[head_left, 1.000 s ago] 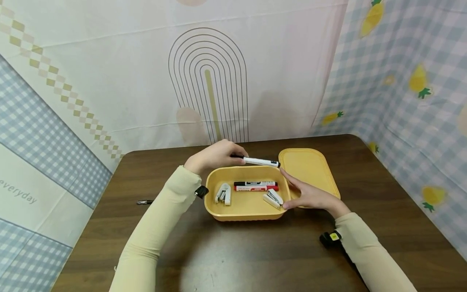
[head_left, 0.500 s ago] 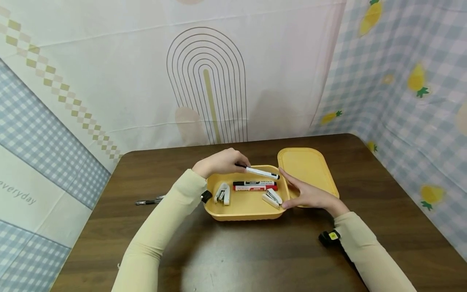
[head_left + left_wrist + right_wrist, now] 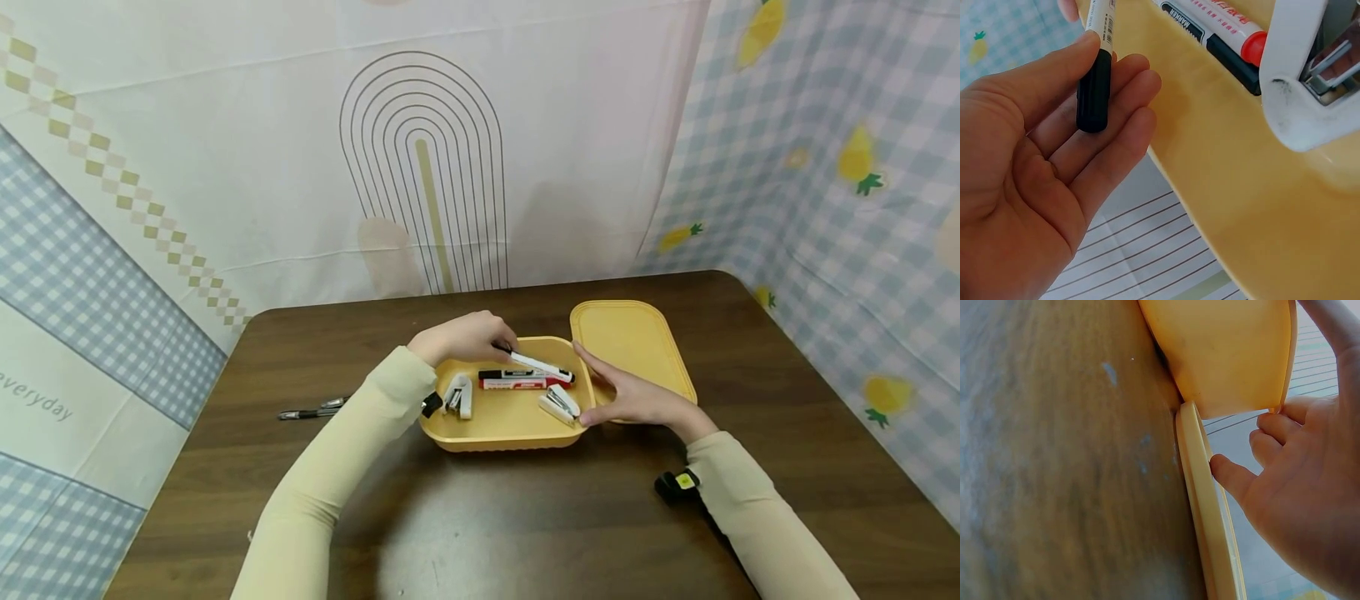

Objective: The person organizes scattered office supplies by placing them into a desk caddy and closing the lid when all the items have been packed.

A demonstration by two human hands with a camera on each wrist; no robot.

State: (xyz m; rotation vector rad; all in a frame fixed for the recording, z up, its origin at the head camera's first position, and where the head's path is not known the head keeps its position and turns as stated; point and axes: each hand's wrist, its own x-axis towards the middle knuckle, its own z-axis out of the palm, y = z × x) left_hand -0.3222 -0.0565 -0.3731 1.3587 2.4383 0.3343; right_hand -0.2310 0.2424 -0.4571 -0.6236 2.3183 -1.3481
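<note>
My left hand [image 3: 468,337] pinches a black-capped white marker [image 3: 540,365] by its cap, thumb against fingers. Its far end slants down into the yellow box [image 3: 510,444], overlapping two markers that lie there: a black marker [image 3: 495,375] and, along its near side, a red marker [image 3: 513,385]. Seen from the left wrist, the held marker's black cap [image 3: 1093,100] lies between thumb and fingers. A white stapler [image 3: 459,398] sits at each end of the box's floor. My right hand [image 3: 637,398] spans the box's right end, thumb at the near corner and index finger at the far corner.
A yellow lid [image 3: 630,350] lies flat on the dark wooden table [image 3: 525,517], behind and right of the box, partly under my right hand. Two dark pens [image 3: 303,414] lie to the left beside my left sleeve. A patterned cloth wall [image 3: 600,150] stands behind the table.
My left hand has brought the marker from above the far rim forward and down into the box, tilting its far end lower. My right hand stays at the box's end.
</note>
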